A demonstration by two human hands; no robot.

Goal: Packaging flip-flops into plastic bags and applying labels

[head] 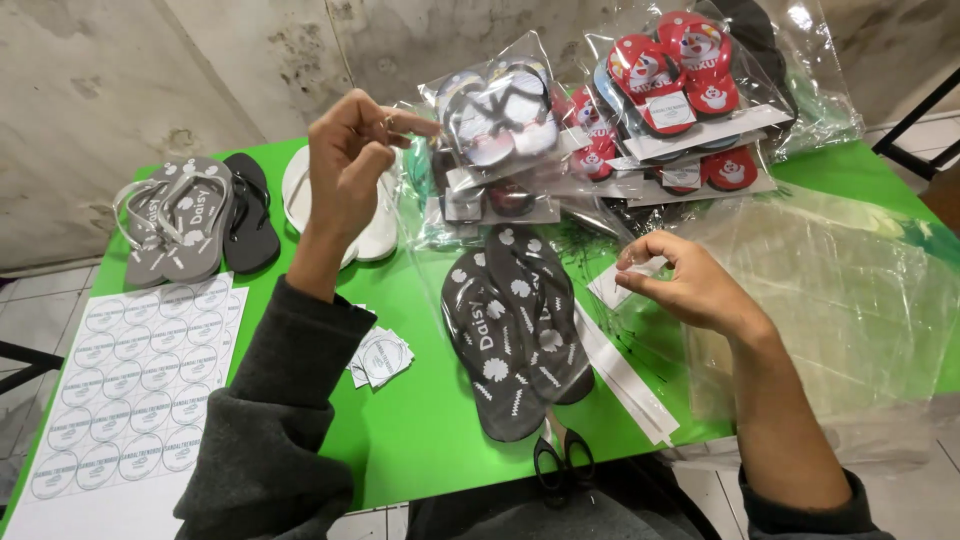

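Note:
My left hand (352, 165) is raised above the green table (420, 430), its fingertips pinched on something small that I cannot make out. My right hand (685, 283) hovers lower at the right and pinches a small white paper piece (622, 283). Between the hands lies a pair of dark grey flip-flops (520, 325) with white flower prints, soles up and overlapping. A narrow white paper strip (625, 375) lies just right of that pair.
Bagged red and dark flip-flops (620, 110) pile up at the back. A grey pair (175, 215), a black one (248, 210) and a white one (372, 235) lie at left. A sheet of round stickers (130, 390), cut stickers (380, 357), black scissors (563, 462) and clear bags (840, 290) surround me.

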